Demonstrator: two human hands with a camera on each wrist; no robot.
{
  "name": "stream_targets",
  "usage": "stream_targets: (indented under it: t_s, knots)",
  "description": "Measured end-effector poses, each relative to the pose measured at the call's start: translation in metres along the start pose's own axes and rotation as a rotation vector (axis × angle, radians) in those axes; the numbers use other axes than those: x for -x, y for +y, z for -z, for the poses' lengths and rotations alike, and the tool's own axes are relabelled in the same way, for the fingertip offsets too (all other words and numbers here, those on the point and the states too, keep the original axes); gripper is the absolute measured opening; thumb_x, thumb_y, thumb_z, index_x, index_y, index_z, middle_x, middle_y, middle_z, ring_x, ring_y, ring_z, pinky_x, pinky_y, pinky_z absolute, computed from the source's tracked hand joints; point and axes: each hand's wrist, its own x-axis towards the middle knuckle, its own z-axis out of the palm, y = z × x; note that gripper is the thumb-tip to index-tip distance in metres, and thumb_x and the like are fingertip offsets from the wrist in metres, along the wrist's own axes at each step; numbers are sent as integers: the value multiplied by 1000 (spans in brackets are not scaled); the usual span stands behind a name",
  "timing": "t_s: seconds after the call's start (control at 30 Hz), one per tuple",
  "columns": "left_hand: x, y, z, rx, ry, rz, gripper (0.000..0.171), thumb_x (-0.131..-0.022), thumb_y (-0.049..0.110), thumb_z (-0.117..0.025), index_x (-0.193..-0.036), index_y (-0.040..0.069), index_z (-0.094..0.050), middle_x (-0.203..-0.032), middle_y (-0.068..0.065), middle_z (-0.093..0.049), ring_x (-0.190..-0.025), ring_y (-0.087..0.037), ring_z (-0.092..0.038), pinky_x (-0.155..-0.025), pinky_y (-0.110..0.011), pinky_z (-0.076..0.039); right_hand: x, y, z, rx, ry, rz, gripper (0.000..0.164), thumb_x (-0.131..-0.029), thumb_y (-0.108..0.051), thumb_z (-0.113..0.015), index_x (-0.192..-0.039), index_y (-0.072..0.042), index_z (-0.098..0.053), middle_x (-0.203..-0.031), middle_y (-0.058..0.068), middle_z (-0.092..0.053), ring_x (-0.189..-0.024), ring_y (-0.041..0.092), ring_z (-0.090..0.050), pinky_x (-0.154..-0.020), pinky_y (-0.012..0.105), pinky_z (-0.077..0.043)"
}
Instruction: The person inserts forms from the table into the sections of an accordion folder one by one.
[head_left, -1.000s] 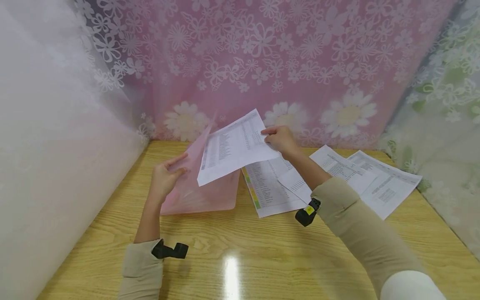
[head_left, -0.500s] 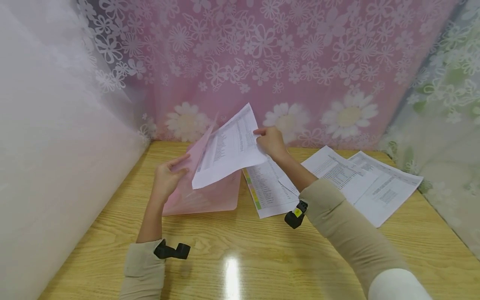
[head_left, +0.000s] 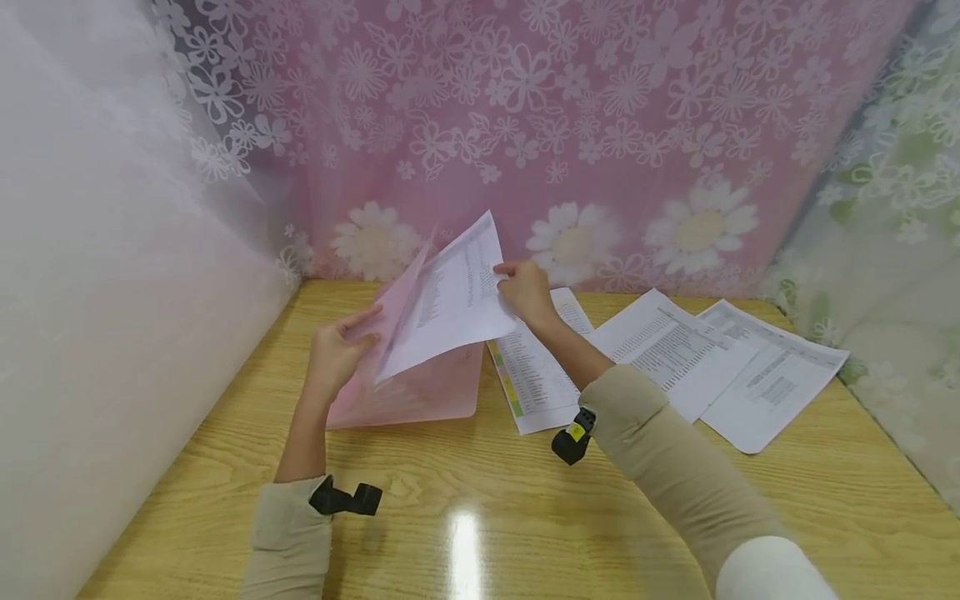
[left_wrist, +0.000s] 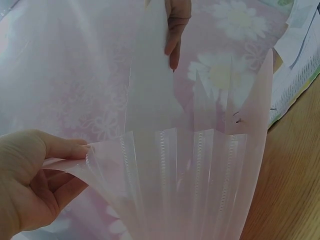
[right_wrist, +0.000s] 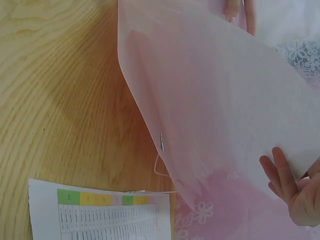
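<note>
A translucent pink expanding file folder [head_left: 442, 393] stands spread on the table at left, its pleated pockets [left_wrist: 170, 175] fanned out in the left wrist view. My left hand [head_left: 330, 354] pinches the folder's left cover between thumb and fingers. My right hand [head_left: 527, 292] pinches the right edge of a printed paper sheet [head_left: 453, 287], tilted with its left part inside the folder's opening. In the left wrist view the sheet [left_wrist: 152, 85] goes down among the left pockets. The right wrist view shows the back of the sheet [right_wrist: 270, 105] beside the pink cover.
Right of the folder lies a printed sheet with a coloured edge strip [head_left: 517, 392]. Further right, more printed sheets [head_left: 780, 375] overlap on the wooden table [head_left: 420, 517]. A flowered pink curtain [head_left: 480, 108] hangs behind, and a pale sheet wall [head_left: 150, 292] bounds the left side.
My right hand has moved left and slightly down with the paper, whose left part now goes deeper into the folder. My left hand keeps its hold on the cover, nearly still.
</note>
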Motion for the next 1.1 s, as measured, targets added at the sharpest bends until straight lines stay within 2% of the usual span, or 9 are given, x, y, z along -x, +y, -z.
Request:
stream_targets:
  t_s: [0.13,0.3,0.47,0.53,0.6,0.7,0.83,0.93,1.1]
  knots:
    - [0,0,-1,-2,-1,-7,37,-82,0,-66,-118,7,-63,-123,-10,-56,-71,-12,-47,-36,-18,-25,1,1,-8,-25,9,8,36,-80,7,-47,-110,2,-65,-117,20,-58,-38,4,-23,-37,17,-22]
    - [0,0,-3,-3,1,-22,37,-81,-2,-66,-117,4,-63,-122,-14,-56,-70,-18,-49,-36,-17,-25,3,1,-16,-47,-6,2,36,-80,7,-46,-111,3,-65,-117,20,-57,-38,3,-23,-36,17,-22]
    - [0,1,-2,5,-4,-28,38,-81,-1,-66,-118,3,-62,-122,-15,-55,-95,-22,-51,-36,-16,-25,3,-1,-14,-72,-16,-32,36,-84,4,-45,-115,1,-63,-121,19,-55,-38,4,-23,-37,17,-22]
    - [0,0,-2,9,3,-26,38,-81,-1,-66,-118,3,-62,-123,-14,-55,-96,-19,-51,-37,-17,-25,2,-2,-12,-75,-11,-50,37,-84,3,-45,-117,0,-62,-123,17,-55,-39,4,-23,-37,17,-23]
    - [0,-1,-1,2,12,-22,38,-80,-2,-66,-117,4,-63,-123,-13,-55,-78,-14,-52,-36,-17,-25,1,-2,-10,-65,-5,-56,37,-84,2,-45,-117,-1,-62,-122,17,-55,-40,4,-24,-38,18,-23]
    - [1,-1,0,-6,16,-19,38,-80,-1,-66,-117,6,-63,-123,-13,-55,-55,-10,-39,-36,-17,-25,2,-1,-10,-62,13,-50,37,-84,3,-45,-116,0,-62,-119,17,-57,-39,4,-25,-37,18,-23]
    - [1,1,-1,-30,12,-26,38,-80,-1,-66,-118,6,-63,-122,-12,-56,-58,-6,-41,-36,-17,-26,5,0,-17,-107,23,-16,35,-83,6,-45,-114,3,-63,-90,18,-64,-36,4,-24,-35,17,-23]
    - [0,1,-3,-53,4,-36,37,-81,0,-66,-118,5,-63,-120,-12,-57,-54,-3,-40,-36,-17,-27,7,0,-25,-131,5,-10,34,-84,7,-46,-114,4,-61,-72,16,-59,-35,4,-23,-34,17,-24]
    - [-1,1,-4,-66,-6,-41,37,-81,1,-67,-118,5,-63,-119,-14,-58,-36,-2,-21,-36,-18,-27,8,1,-36,-117,2,-27,35,-85,6,-47,-115,1,-62,-95,15,-63,-36,4,-24,-34,17,-24]
